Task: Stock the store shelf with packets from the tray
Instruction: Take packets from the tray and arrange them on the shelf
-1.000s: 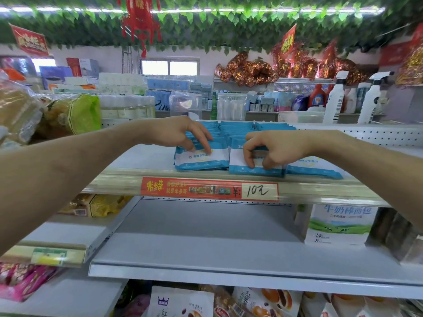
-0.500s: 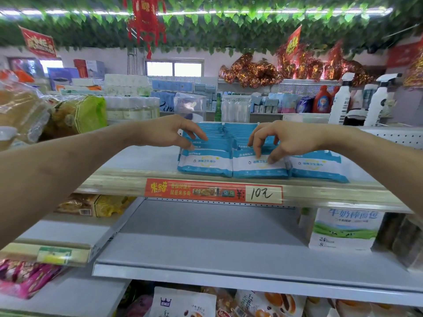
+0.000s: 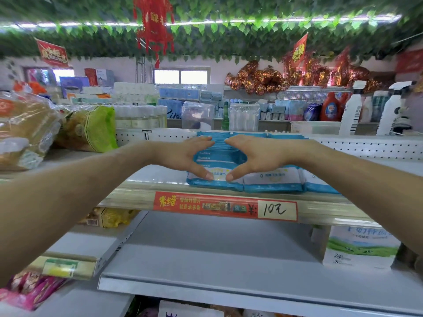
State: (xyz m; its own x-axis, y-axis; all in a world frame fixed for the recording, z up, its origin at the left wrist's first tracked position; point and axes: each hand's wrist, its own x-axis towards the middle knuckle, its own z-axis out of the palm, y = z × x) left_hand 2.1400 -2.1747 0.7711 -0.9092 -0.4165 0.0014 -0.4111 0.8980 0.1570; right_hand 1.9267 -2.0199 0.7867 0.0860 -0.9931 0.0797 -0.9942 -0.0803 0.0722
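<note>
A: What sits at the left end of the shelf?

B: Bagged bread and a green-and-yellow bag, both near the back, with bare white board in front of them.

A: And the hands?

B: The left hand lies on the left side of the front-row packets, fingers together and stretched toward the back, thumb down on the front packet. The right hand mirrors it on the other side of that row, thumb tip beside the left thumb. Both hands are spread flat, cupping the row between them rather than pinching anything.

A: Where are the packets?

B: Blue and white, in rows running from the shelf's front edge to its perforated back panel, at the middle. More rows lie just to the right, partly behind the right arm.

A: Below that edge?

B: A red price strip with a handwritten white tag. The lower shelf is grey and mostly bare; a white and green box stands at its right end.

A: And the room?

B: Green plastic leaves hang along the ceiling with a red ornament, a window is in the back wall, and spray bottles stand at the right.
</note>
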